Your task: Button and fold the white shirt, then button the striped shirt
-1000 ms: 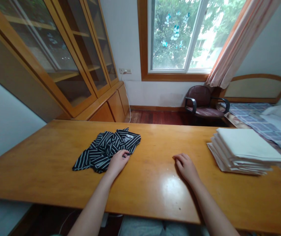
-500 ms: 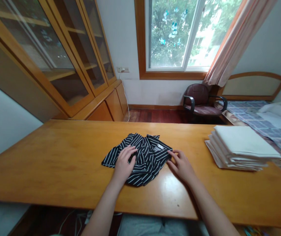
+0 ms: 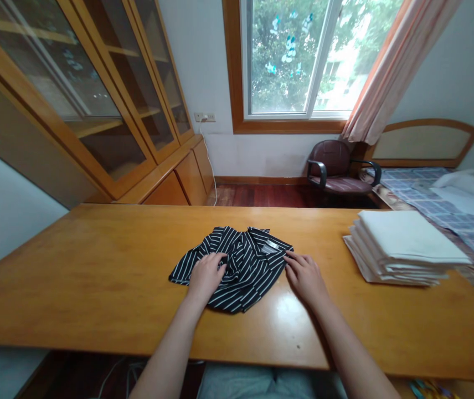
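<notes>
A black garment with white stripes lies crumpled on the wooden table. Its exact kind does not show. A pale label is visible inside the opening at its upper right. Over the left part of the cloth, my left hand is curled, with a bunched fold between thumb and fingers. My right hand rests at the garment's right corner, beside the label, with its fingertips closed on the edge. The undersides of both hands are hidden.
To the right on the table stands a stack of folded white cloth or sheets. Beyond the table are a glass-door cabinet, a maroon armchair and a bed with a checked cover. The table's front edge runs close to me.
My left hand has lowered slightly onto the garment, and the folds under it have shifted. The right fingers have drawn closer together at the corner. The camera view has moved a little.
</notes>
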Motion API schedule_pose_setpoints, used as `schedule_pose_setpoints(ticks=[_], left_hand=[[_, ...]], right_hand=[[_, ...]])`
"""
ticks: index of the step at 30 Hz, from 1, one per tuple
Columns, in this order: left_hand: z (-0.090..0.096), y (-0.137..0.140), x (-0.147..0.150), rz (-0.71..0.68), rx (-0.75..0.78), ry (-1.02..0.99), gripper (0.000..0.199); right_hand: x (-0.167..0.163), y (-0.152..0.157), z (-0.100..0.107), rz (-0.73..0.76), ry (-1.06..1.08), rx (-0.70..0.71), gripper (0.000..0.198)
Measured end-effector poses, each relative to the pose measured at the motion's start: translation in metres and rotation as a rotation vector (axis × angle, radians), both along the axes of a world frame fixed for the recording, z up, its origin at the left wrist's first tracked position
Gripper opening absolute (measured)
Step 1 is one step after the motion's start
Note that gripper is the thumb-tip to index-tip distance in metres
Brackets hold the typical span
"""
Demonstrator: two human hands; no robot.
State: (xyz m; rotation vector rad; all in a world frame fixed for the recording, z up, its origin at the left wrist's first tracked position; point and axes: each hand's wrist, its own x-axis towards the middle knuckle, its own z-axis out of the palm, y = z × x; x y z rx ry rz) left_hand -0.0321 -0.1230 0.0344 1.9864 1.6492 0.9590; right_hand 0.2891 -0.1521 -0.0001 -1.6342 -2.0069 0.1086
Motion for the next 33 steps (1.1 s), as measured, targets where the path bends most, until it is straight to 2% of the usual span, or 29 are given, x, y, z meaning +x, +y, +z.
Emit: schedule_pose_setpoints(ticks=[3, 6, 8, 11, 15, 17, 19, 21, 23, 25, 27, 30, 33], left_hand=[[0.007, 0.001, -0.004, 0.057, -0.101, 0.189, 0.013], [0.019, 0.001, -0.008, 0.089, -0.249, 0.402, 0.016], [0.027, 0.0, -0.011, 0.083, -0.326, 0.464, 0.017], [0.035, -0.005, -0.013, -0.018, -0.445, 0.389, 0.021], [0.043, -0.014, -0.009, -0.316, -0.69, 0.069, 0.045], [0.048, -0.016, -0.004, -0.37, -0.638, 0.044, 0.044], [0.05, -0.012, 0.001, -0.319, -0.414, 0.117, 0.038], [0.047, -0.005, 0.002, -0.224, -0.176, 0.232, 0.036], [0.039, 0.004, 0.001, -0.153, -0.06, 0.355, 0.04], [0.027, 0.011, -0.001, -0.123, -0.067, 0.439, 0.048], [0.016, 0.017, -0.002, -0.129, -0.126, 0.455, 0.054], [0.005, 0.022, 0.004, -0.148, -0.203, 0.389, 0.053], [0.002, 0.02, 0.017, -0.183, -0.284, 0.276, 0.044]], right_hand=[[0.0, 0.002, -0.002, -0.061, -0.016, 0.001, 0.033], [0.0, 0.005, -0.006, -0.11, -0.042, -0.032, 0.04], [0.0, 0.007, -0.009, -0.131, -0.055, -0.061, 0.046], [-0.003, 0.009, -0.014, -0.153, -0.029, -0.081, 0.053], [-0.018, 0.005, -0.013, -0.12, 0.103, 0.003, 0.059], [-0.029, 0.0, -0.01, -0.069, 0.162, 0.049, 0.057], [-0.038, -0.006, -0.007, -0.061, 0.193, 0.067, 0.053], [-0.043, -0.012, -0.005, -0.13, 0.201, 0.068, 0.051], [-0.042, -0.016, -0.004, -0.218, 0.205, 0.052, 0.051], [-0.038, -0.018, -0.003, -0.26, 0.217, -0.014, 0.052], [-0.033, -0.02, -0.001, -0.223, 0.247, -0.115, 0.053], [-0.032, -0.023, 0.002, -0.061, 0.326, -0.231, 0.055], [-0.036, -0.024, 0.003, 0.082, 0.438, -0.277, 0.058]])
